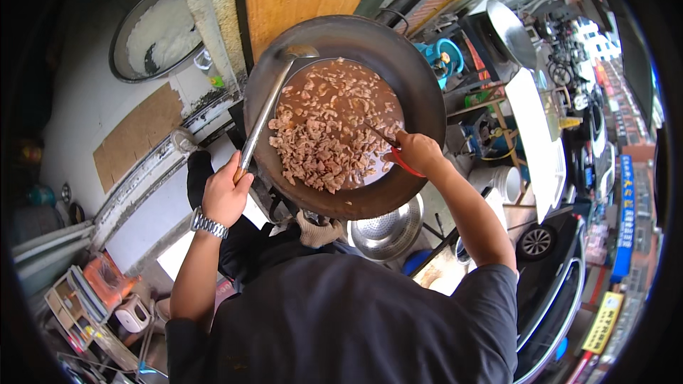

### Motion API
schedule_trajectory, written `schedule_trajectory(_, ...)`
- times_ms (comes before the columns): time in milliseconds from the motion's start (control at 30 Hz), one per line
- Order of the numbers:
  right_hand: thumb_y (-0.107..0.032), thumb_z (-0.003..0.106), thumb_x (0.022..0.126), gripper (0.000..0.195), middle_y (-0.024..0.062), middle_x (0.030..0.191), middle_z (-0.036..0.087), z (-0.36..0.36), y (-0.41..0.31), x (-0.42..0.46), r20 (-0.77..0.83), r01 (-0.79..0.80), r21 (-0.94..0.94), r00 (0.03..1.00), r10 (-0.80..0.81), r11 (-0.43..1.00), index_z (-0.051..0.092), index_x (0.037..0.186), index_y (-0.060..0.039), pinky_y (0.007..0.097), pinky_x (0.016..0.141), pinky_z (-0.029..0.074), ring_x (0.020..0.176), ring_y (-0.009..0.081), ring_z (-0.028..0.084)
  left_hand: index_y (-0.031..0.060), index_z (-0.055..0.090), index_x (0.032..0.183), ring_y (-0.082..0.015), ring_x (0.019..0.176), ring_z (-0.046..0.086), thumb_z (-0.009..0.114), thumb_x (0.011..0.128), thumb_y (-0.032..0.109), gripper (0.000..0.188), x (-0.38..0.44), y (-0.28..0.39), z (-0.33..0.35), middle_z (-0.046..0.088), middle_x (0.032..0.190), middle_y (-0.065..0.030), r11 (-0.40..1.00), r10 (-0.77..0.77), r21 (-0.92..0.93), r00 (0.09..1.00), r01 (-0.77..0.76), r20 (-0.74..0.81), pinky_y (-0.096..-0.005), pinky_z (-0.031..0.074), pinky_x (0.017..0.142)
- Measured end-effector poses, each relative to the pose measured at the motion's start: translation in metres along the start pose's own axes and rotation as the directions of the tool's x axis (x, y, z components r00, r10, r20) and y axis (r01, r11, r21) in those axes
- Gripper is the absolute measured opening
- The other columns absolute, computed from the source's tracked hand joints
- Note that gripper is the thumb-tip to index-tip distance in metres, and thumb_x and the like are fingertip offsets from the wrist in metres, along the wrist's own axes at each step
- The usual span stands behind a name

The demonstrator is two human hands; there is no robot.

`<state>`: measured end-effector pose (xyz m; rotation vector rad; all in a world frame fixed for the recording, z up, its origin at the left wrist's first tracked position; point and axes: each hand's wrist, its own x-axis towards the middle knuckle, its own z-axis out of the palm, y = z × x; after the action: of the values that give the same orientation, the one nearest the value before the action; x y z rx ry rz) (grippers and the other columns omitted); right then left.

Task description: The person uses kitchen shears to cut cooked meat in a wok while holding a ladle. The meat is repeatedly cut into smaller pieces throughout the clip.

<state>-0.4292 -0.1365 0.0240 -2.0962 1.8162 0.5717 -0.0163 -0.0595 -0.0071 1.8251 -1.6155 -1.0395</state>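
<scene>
A large dark wok (421, 74) is in front of me, holding brown liquid and many small pieces of meat (315, 152) heaped on its near left side. My left hand (227, 194), with a metal watch at the wrist, grips the wooden end of a long-handled metal ladle (269, 98). The ladle's head rests against the wok's far left wall. My right hand (416, 152) is closed on red-handled scissors (408, 164) over the right side of the wok, their dark blades pointing up and left at the meat.
Below the wok is a perforated metal colander (387, 234), near a knitted glove (318, 230). A metal basin of white food (120, 53) stands at upper left, past a door frame. On the right are another wok (512, 32), a blue bucket (453, 53), a white board (533, 138) and a parked car (552, 282).
</scene>
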Motion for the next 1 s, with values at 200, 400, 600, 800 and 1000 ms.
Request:
schedule_trajectory(200, -0.064, 0.068, 0.083, 0.068, 0.0227, 0.093, 0.072, 0.027, 0.014, -0.056, -0.113, -0.072, 0.148, 0.990, 0.089, 0.986, 0.057, 0.110, -0.0022, 0.0467, 0.085, 0.055, 0.094, 0.0389, 0.070, 0.0199, 0.036, 0.156, -0.0196, 0.056, 0.061, 0.060, 0.096, 0.019, 0.065, 0.034, 0.041, 0.035, 0.064, 0.075, -0.0074, 0.972, -0.214, -0.042, 0.949, 0.229, 0.232, -0.0368, 0.051, 0.051)
schedule_trajectory(400, -0.061, 0.071, 0.083, 0.067, 0.0223, 0.095, 0.072, 0.043, 0.028, -0.103, -0.078, -0.207, 0.337, 0.966, 0.246, 0.918, 0.060, 0.116, -0.0035, 0.0467, 0.087, 0.053, 0.098, 0.0392, 0.069, 0.0247, 0.023, 0.161, -0.0111, 0.048, 0.047, 0.053, 0.101, 0.018, 0.067, 0.068, 0.063, 0.073, 0.051, 0.069, -0.0021, 0.898, -0.190, -0.195, 0.746, 0.395, 0.638, -0.0292, 0.041, 0.039)
schedule_trajectory(600, -0.063, 0.071, 0.081, 0.070, 0.0216, 0.098, 0.073, 0.046, 0.045, -0.130, -0.066, -0.237, 0.400, 0.956, 0.286, 0.885, 0.059, 0.116, -0.0030, 0.0464, 0.089, 0.053, 0.100, 0.0370, 0.070, 0.0276, 0.024, 0.160, -0.0066, 0.045, 0.042, 0.049, 0.104, 0.023, 0.062, 0.064, 0.058, 0.061, 0.050, 0.068, -0.0027, 0.743, -0.127, -0.195, 0.420, 0.640, 0.899, -0.0222, 0.037, 0.037)
schedule_trajectory(800, -0.057, 0.077, 0.078, 0.073, 0.0252, 0.104, 0.070, 0.044, 0.055, -0.116, -0.102, -0.253, 0.237, 0.954, 0.283, 0.938, 0.058, 0.125, -0.0041, 0.0470, 0.091, 0.052, 0.104, 0.0406, 0.067, 0.0272, 0.026, 0.160, -0.0064, 0.045, 0.044, 0.048, 0.104, 0.019, 0.061, 0.019, 0.041, 0.018, 0.050, 0.067, -0.0013, 0.891, -0.142, -0.088, 0.458, 0.445, 0.878, -0.0234, 0.041, 0.038)
schedule_trajectory(1000, -0.060, 0.078, 0.076, 0.077, 0.0267, 0.113, 0.065, 0.035, 0.042, -0.068, -0.056, -0.219, 0.066, 0.973, 0.223, 0.973, 0.054, 0.126, -0.0057, 0.0473, 0.095, 0.051, 0.108, 0.0430, 0.065, 0.0244, 0.041, 0.154, -0.0325, 0.057, 0.058, 0.062, 0.094, 0.019, 0.064, -0.034, -0.007, -0.048, 0.057, 0.072, -0.0114, 0.820, 0.235, 0.297, 0.761, -0.490, 0.605, -0.0410, 0.051, 0.059)
